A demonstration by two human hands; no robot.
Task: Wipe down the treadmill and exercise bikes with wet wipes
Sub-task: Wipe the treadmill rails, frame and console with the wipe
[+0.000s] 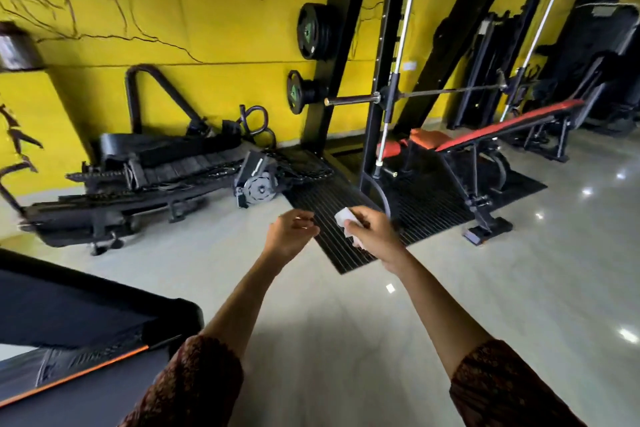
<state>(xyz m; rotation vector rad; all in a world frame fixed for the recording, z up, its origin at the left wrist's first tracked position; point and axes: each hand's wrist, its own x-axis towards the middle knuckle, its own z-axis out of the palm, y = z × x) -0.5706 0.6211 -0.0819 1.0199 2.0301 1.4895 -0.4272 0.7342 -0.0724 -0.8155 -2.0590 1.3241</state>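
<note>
Both arms reach out in front of the person, held up over the shiny floor; dark red sleeves cover them to the elbows and the rest is bare. The left hand droops from a bent wrist with its back up; its fingers are loosely bent and a bit blurred, and they hold nothing that I can see. The right hand is just beside it, with a small gap between the two; its fingers are curled tight round a white wipe. The wipe is bunched up in the fist; one end pokes out at the top by the thumb, toward the left hand, and a little bit shows under the hand too; it touches only the right hand.

The treadmill sits low on the left, near the left elbow; it is dark with an orange stripe, well apart from the wipe. Past the hands a black mat lies on the floor; a red bench stands at its right side; a black machine lies by the yellow wall; round weights hang higher up.
</note>
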